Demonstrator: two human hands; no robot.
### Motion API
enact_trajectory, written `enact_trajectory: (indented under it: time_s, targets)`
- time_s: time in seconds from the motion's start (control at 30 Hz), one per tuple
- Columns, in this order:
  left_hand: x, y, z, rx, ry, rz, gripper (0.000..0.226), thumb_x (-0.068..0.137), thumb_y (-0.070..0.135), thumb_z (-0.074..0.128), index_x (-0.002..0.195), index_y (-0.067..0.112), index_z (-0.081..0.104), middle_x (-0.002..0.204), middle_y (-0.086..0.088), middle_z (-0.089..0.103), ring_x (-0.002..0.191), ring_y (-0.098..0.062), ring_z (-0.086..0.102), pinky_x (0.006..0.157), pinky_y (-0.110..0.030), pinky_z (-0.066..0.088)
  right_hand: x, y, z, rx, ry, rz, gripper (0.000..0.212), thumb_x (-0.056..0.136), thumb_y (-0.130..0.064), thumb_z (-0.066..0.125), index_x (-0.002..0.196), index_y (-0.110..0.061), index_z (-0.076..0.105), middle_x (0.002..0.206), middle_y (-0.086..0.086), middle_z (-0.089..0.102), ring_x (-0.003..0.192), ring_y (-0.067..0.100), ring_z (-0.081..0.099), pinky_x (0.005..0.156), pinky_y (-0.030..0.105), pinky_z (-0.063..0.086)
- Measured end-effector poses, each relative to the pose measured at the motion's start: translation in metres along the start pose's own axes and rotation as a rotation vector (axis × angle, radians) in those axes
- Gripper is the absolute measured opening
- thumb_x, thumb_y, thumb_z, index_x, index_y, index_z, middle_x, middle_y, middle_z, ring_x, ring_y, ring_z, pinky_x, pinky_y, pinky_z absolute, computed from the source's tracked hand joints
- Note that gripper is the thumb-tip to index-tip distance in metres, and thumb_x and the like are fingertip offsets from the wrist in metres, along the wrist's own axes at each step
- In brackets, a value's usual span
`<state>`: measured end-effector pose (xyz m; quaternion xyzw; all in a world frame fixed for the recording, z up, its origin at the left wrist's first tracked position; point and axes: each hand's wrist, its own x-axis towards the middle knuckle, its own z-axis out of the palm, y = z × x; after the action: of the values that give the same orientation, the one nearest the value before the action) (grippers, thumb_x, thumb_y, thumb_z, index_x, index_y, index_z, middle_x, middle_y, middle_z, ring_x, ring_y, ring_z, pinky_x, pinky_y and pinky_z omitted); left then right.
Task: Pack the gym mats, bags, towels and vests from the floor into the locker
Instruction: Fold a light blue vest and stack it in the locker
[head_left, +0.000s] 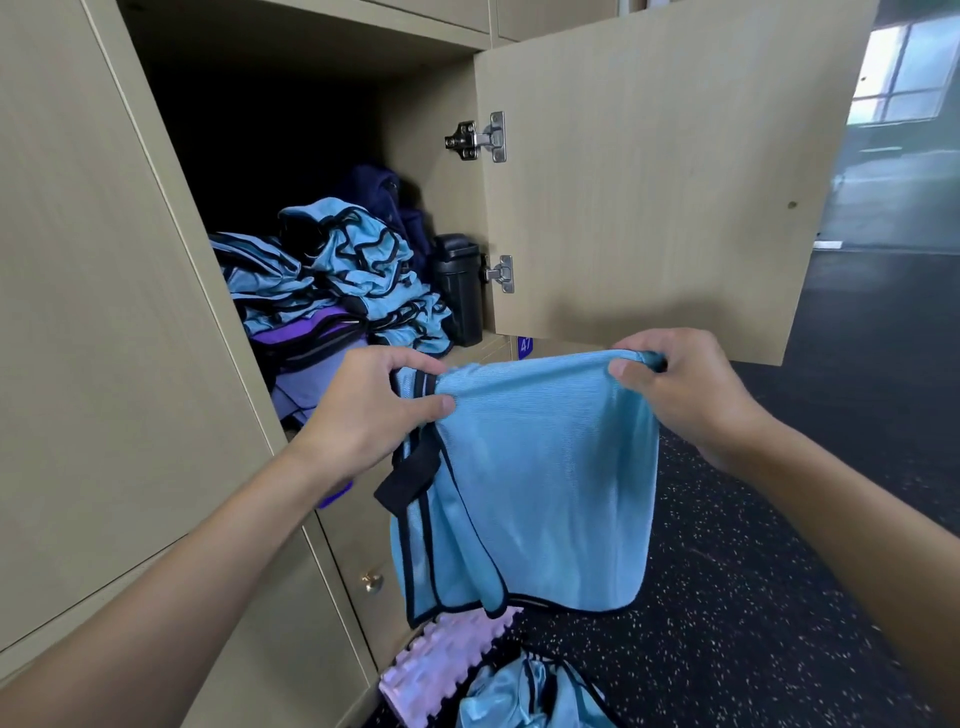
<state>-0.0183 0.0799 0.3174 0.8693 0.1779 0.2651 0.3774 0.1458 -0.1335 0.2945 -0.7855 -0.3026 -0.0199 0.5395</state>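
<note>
A light blue vest with black trim hangs folded in front of the open locker. My left hand pinches its upper left corner and my right hand grips its upper right corner. Inside the locker lies a pile of blue vests on purple folded items, with a dark blue bag behind. On the floor below lie a pink ridged mat and more blue vests.
The locker door stands open to the right, above my right hand. A black bin stands inside the locker at its right wall. Shut locker doors with a brass knob are below. Dark speckled floor stretches to the right.
</note>
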Motion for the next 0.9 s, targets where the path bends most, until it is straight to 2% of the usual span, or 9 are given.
enact_trajectory:
  time_s: [0.13,0.23,0.3,0.4,0.5,0.6,0.67,0.73,0.9]
  targets:
    - [0.001,-0.001,-0.003,0.227,0.063,0.045,0.021,0.085,0.034,0.077,0.1,0.021,0.068,0.1,0.007,0.064,0.078,0.0,0.057,0.07,-0.021,0.04,0.0,0.001,0.002,-0.11,-0.03,-0.025,0.016,0.098,-0.016,0.059,0.086,-0.016,0.07,0.082,0.014,0.062,0.063,0.023,0.051,0.059,0.032,0.046]
    - [0.001,0.001,-0.004,0.324,0.126,0.07,0.016,0.086,0.037,0.076,0.088,0.025,0.065,0.08,0.011,0.059,0.062,-0.004,0.05,0.053,-0.012,0.034,0.001,0.004,0.004,-0.235,-0.01,-0.069,0.017,0.098,-0.02,0.06,0.092,-0.006,0.069,0.11,0.01,0.054,0.103,0.027,0.053,0.096,0.037,0.043]
    - [0.002,-0.001,-0.003,0.341,0.142,0.065,0.016,0.087,0.036,0.075,0.087,0.024,0.065,0.068,0.013,0.05,0.052,-0.004,0.041,0.048,-0.016,0.031,0.001,0.004,0.004,-0.239,-0.04,-0.086,0.016,0.098,-0.021,0.059,0.089,-0.01,0.066,0.109,0.007,0.056,0.1,0.02,0.053,0.091,0.036,0.043]
    - [0.006,-0.006,0.003,0.398,0.146,0.08,0.017,0.088,0.034,0.074,0.096,0.019,0.072,0.091,0.002,0.054,0.082,-0.016,0.046,0.067,-0.025,0.032,0.001,0.005,0.004,-0.217,-0.089,-0.054,0.017,0.1,-0.02,0.055,0.089,-0.012,0.065,0.077,0.006,0.058,0.063,0.013,0.047,0.059,0.029,0.039]
    - [0.005,-0.013,0.009,0.486,0.208,0.147,0.015,0.086,0.035,0.076,0.092,0.021,0.073,0.115,-0.006,0.039,0.112,-0.025,0.033,0.089,-0.029,0.024,0.003,0.007,0.006,-0.226,-0.081,-0.048,0.016,0.101,-0.02,0.054,0.088,-0.014,0.062,0.068,-0.001,0.05,0.055,0.01,0.041,0.05,0.023,0.033]
    - [0.007,-0.024,0.012,0.456,0.112,0.241,0.024,0.088,0.033,0.073,0.07,0.025,0.058,0.138,0.001,0.052,0.131,-0.023,0.043,0.106,-0.04,0.03,0.003,0.01,0.007,-0.214,-0.068,-0.036,0.021,0.1,-0.02,0.055,0.08,-0.018,0.058,0.064,-0.004,0.047,0.052,0.009,0.038,0.048,0.021,0.03]
    - [0.006,-0.024,0.013,0.316,0.019,0.175,0.032,0.09,0.033,0.069,0.066,0.022,0.05,0.098,0.002,0.07,0.09,-0.018,0.063,0.085,-0.038,0.049,0.003,0.009,0.006,-0.208,-0.057,-0.035,0.023,0.1,-0.021,0.055,0.077,-0.017,0.056,0.064,-0.004,0.046,0.052,0.009,0.038,0.05,0.022,0.03]
    - [0.006,-0.021,0.016,0.29,0.047,0.149,0.039,0.089,0.034,0.07,0.063,0.017,0.046,0.061,0.003,0.049,0.055,-0.011,0.042,0.058,-0.031,0.037,0.001,0.008,0.007,-0.199,-0.052,-0.045,0.027,0.099,-0.021,0.056,0.072,-0.019,0.053,0.063,-0.005,0.046,0.052,0.009,0.038,0.05,0.022,0.03]
    - [0.001,-0.011,0.023,0.205,0.081,0.084,0.046,0.085,0.035,0.076,0.06,0.012,0.045,0.055,0.004,0.041,0.046,-0.007,0.037,0.046,-0.02,0.029,-0.001,0.004,0.01,-0.202,-0.027,-0.016,0.026,0.095,-0.024,0.061,0.072,-0.017,0.054,0.064,-0.004,0.049,0.053,0.009,0.04,0.049,0.023,0.03]
